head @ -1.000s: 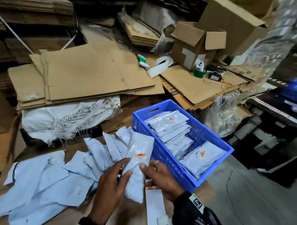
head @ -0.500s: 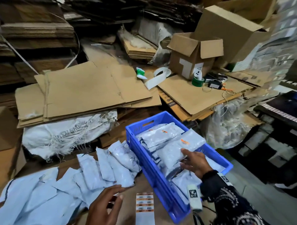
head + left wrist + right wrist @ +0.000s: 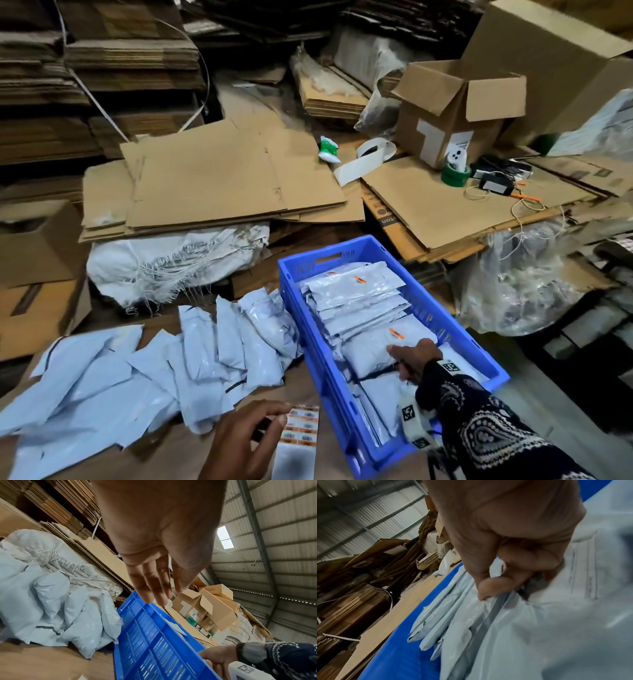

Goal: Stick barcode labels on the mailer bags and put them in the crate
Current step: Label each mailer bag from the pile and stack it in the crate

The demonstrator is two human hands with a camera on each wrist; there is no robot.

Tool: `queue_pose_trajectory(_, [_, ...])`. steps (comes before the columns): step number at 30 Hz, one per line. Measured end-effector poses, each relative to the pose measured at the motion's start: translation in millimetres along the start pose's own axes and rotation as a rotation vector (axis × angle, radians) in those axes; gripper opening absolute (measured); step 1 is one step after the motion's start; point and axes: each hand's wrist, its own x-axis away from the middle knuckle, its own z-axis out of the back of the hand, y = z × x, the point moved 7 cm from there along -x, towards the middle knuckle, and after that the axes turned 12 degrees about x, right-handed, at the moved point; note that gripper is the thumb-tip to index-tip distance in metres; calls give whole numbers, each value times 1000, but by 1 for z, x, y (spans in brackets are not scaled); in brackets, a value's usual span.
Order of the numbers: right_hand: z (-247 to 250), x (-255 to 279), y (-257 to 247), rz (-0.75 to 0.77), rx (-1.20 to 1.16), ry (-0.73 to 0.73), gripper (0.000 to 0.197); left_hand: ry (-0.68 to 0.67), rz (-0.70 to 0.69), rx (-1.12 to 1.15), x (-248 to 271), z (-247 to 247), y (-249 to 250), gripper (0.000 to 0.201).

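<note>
Right hand (image 3: 412, 359): reaches forward and down, palm down, thumb (image 3: 485, 588) and curled fingers (image 3: 530, 561) pinching edge of pale grey plastic mailer bag (image 3: 373, 353). Right forearm in dark paisley-patterned sleeve (image 3: 486, 425), white tagged band at wrist.

Left hand (image 3: 243, 442): low, near body, wrist bare, back of hand up. Fingers (image 3: 150, 586) extended and together, relaxed, holding nothing. Fingertips at edge of white strip of orange barcode labels (image 3: 301, 428); contact unclear.
</note>
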Motion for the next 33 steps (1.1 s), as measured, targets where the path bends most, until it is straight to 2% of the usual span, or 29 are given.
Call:
queue_pose_trajectory(4, [13,12,-10,10,-44,28,43,-16,23,5,4,0,-3,28])
queue_pose_trajectory(7, [19,19,-18,35,-6,27,51,-53,33,-27,6,2,-9,24])
queue_pose_trajectory(11, [26,29,-49,161,106,92,59,-60,19,-43,11,13,-10,19])
queue_pose_trajectory(15, [13,64,-107,335,-88,72,46,-33,33,-7,17,34,-15,18])
queue_pose_trajectory(17, [-6,86,-138,399,-149,26,39,-16,38,10,21,49,-20,15])
queue_pose_trajectory(21, [-67,116,-184,526,-81,-32,30,36,63,3,32,87,-36,16])
queue_pose_trajectory(25, [-152,116,-199,583,64,-59,24,110,97,-7,51,131,-52,19])
queue_pose_trajectory(28, [-209,92,-192,568,241,-51,32,157,111,-28,73,161,-62,15])
queue_pose_trajectory(33, [-246,43,-175,472,591,32,53,164,208,-95,101,192,-91,22])
